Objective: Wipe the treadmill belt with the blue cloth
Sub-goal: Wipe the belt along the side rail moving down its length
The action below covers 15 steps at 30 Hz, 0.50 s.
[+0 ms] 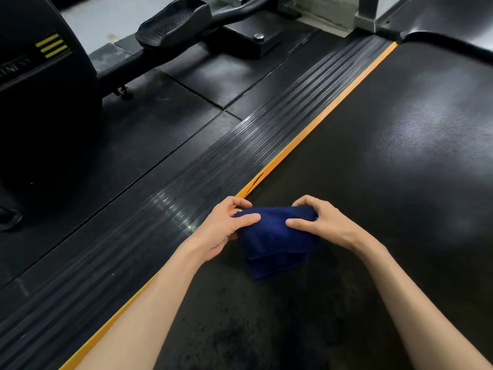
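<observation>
Both forearms enter from the bottom edge, over a dull, speckled near stretch of the treadmill belt (400,156).

Left hand (226,222): thumb laid on top of the blue cloth (277,241), fingers curled over its far left corner, so it is pinching the fabric. Right hand (320,222): same hold on the far right corner, thumb on top and fingers hooked over the edge. Neither hand is spread flat.

The cloth is folded in several layers and bunched between the two hands. It sits low over the belt near its left margin. Whether the lower fold rests on the belt cannot be told.

Step, as judged: the cloth is being gathered or refolded into a pad, and wiping strokes look not yet under way. Much of the belt ahead shows only sheen.

Next move likely calls for a flat palm pressing the pad onto the belt, then strokes along its length with the folds kept together so that no corner trails.

Just beyond the left hand runs the orange strip (320,124), then the ribbed side rail (213,161). Farther left are rubber floor tiles (208,78) and a black exercise machine (48,102) with its pedal (173,22).
</observation>
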Available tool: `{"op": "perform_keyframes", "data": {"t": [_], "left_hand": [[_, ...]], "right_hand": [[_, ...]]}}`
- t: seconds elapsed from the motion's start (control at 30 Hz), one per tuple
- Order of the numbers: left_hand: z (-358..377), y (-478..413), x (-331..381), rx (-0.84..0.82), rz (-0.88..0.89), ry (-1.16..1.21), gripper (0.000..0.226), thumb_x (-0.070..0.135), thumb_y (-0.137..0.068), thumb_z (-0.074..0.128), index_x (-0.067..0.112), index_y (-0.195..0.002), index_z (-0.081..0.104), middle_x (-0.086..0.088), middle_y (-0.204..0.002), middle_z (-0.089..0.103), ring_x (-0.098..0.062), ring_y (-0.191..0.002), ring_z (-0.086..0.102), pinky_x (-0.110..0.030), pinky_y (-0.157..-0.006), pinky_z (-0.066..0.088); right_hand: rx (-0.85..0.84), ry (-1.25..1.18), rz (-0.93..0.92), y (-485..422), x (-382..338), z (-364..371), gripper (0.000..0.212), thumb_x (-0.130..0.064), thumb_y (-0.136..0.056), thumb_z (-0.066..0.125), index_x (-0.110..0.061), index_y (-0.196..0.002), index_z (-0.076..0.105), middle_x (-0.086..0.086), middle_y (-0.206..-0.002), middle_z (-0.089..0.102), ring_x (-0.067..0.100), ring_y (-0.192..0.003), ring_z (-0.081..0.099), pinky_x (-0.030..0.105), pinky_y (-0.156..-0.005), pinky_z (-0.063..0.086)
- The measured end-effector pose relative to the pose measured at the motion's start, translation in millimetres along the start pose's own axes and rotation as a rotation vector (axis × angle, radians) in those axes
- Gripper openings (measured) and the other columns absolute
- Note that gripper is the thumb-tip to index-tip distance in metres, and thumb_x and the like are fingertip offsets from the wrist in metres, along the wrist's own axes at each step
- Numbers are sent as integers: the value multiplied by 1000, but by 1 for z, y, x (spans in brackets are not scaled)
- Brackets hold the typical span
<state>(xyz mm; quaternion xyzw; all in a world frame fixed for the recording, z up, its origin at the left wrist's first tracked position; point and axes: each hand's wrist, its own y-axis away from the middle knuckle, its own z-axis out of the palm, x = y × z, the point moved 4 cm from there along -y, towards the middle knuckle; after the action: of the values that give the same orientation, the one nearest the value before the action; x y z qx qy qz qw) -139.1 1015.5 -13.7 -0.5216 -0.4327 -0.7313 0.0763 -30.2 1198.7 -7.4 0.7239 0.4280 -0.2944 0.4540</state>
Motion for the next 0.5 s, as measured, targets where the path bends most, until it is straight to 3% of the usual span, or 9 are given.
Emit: {"op": "perform_keyframes", "data": {"t": [0.1,0.23,0.3,0.4,0.5], "left_hand": [[5,4,4,-63,27,23,36,6,-78,71,20,-107,56,-7,-104,67,-22,-97,65,-35,-73,53],[17,5,18,27,153,8,31,3,-82,66,17,-108,55,-9,-105,65,-22,-95,65,-38,-72,56],[28,6,28,16,204,-20,28,7,-87,60,17,-112,54,-6,-105,66,-20,-92,66,-33,-69,55],[45,8,36,-34,162,29,24,20,-96,48,16,-119,54,-5,-111,65,-23,-92,66,-41,-80,56],[53,7,36,-147,86,178,31,29,-100,38,17,-124,52,-7,-118,64,-29,-97,66,-46,-87,53]], "right_hand": [[191,33,-76,3,-4,-4,24,-34,-78,72,-21,-91,57,-4,-88,65,16,-84,63,39,-75,54],[561,292,-82,10,-20,3,25,-47,-83,61,-29,-87,44,-10,-76,61,18,-74,57,36,-67,47],[607,181,-126,13,-29,10,26,-50,-86,55,-27,-89,46,-7,-75,62,18,-72,60,40,-66,51],[623,-26,-165,18,-38,16,36,-57,-81,54,-21,-87,50,-4,-74,62,12,-68,60,37,-65,51],[612,-19,-157,16,-40,9,32,-40,-80,66,-18,-92,46,-6,-81,61,5,-74,59,25,-65,47]]}}
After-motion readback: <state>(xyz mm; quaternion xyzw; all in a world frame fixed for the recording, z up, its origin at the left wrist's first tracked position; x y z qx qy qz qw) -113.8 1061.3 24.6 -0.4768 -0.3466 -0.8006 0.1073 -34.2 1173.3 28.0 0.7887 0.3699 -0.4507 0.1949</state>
